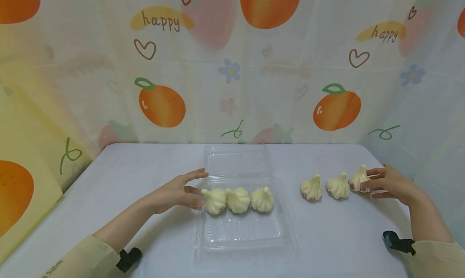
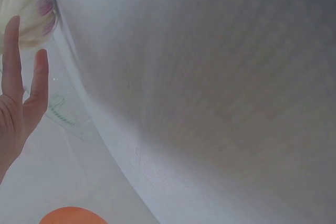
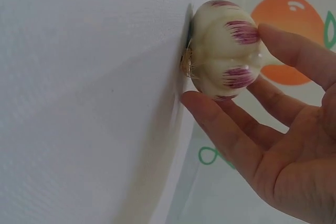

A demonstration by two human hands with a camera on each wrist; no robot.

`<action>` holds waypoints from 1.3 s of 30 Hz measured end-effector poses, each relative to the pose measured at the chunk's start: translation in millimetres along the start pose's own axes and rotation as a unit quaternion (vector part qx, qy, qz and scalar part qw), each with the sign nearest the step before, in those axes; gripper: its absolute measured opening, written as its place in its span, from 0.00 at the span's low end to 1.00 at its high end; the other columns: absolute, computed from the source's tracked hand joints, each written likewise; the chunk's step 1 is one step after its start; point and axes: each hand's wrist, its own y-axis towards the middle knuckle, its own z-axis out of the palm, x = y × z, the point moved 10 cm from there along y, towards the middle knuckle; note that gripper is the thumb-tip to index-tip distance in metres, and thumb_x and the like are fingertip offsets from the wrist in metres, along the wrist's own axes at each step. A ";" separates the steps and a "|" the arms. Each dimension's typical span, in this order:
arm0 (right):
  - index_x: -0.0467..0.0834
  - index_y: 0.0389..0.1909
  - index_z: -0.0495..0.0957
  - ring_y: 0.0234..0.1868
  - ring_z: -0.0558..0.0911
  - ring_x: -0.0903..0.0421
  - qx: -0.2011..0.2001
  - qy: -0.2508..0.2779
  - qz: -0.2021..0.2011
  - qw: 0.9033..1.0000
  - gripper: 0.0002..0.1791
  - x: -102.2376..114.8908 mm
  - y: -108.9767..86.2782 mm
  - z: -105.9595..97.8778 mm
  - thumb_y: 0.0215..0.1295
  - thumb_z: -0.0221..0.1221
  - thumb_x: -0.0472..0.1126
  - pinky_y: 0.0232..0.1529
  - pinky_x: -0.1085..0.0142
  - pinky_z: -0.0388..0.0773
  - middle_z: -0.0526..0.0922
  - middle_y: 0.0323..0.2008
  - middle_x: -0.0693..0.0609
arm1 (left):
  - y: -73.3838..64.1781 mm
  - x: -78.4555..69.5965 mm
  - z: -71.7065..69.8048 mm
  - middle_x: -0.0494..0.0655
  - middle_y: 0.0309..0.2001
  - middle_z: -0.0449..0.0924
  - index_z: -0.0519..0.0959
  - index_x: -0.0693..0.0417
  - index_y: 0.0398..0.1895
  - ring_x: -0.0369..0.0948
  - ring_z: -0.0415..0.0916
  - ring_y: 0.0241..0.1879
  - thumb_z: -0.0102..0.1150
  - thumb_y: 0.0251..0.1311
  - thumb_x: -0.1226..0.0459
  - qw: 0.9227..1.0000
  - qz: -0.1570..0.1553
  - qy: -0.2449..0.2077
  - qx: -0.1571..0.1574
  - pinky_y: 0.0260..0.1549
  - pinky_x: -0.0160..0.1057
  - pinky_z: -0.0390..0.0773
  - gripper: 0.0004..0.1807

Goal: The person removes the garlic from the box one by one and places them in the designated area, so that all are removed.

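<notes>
Head view first: the whole setup is backed by a fruit-print curtain [image 1: 203, 72], with a white table [image 1: 127, 165] in front. A clear plastic clamshell box [image 1: 239, 231] is parked mid-table, its lid [image 1: 236, 161] opened out toward the curtain.

Now the hands. The left hand [image 1: 176, 193] is held at the box's left side, fingers spread, nothing gripped; its fingertips are right by the leftmost boxed garlic bulb [image 1: 214, 202]. Whether that bulb is actually touched can't be told. The right hand [image 1: 396, 185] is reached around the rightmost loose garlic bulb [image 1: 357, 180], fingers loosely bent, and no firm pinch can be made out, even in the right wrist view.

Progress, garlic-wise: three bulbs are lined up inside the box, three are lined up on the table to its right. If it's all meant to be boxed, that'd be called about half done, with three bulbs and the lid left.
</notes>
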 end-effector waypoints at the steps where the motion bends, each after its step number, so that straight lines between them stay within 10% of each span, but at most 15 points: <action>1: 0.20 0.68 0.51 0.47 0.85 0.53 0.000 -0.002 0.001 1.000 0.44 -0.2 -0.1 -0.2 0.68 0.60 0.47 0.46 0.60 0.88 0.56 0.66 0.18 | 0.0 0.0 0.0 0.49 0.82 0.34 0.51 0.59 0.77 0.61 0.63 0.71 0.67 0.55 0.68 1.000 0.000 0.000 0.000 0.51 0.44 0.86 0.49; 19: 0.24 0.69 0.51 0.57 0.74 0.30 -0.038 -0.073 0.025 0.996 0.48 4.6 -1.5 -11.8 0.69 0.56 0.59 0.54 0.48 0.84 0.58 0.65 0.19 | 1.0 1.6 -0.9 0.49 0.82 0.34 0.52 0.59 0.77 0.61 0.63 0.71 0.67 0.54 0.68 1.000 -0.002 0.000 -0.002 0.50 0.44 0.86 0.49; 31: 0.30 0.72 0.55 0.65 0.63 0.23 -0.199 -0.060 -0.004 0.978 0.45 32.6 -15.9 -39.9 0.71 0.51 0.61 0.55 0.33 0.70 0.58 0.69 0.22 | 1.3 1.8 -1.2 0.48 0.82 0.35 0.52 0.59 0.77 0.60 0.64 0.71 0.67 0.54 0.69 1.000 -0.002 0.000 -0.002 0.50 0.44 0.86 0.49; 39: 0.43 0.75 0.58 0.69 0.66 0.34 -0.291 -0.007 -0.005 0.957 0.43 65.6 -34.0 -45.7 0.68 0.53 0.64 0.42 0.70 0.71 0.61 0.74 0.36 | 1.3 1.5 -1.5 0.48 0.82 0.35 0.52 0.59 0.77 0.60 0.64 0.71 0.67 0.55 0.69 1.000 0.001 -0.002 -0.004 0.50 0.44 0.86 0.49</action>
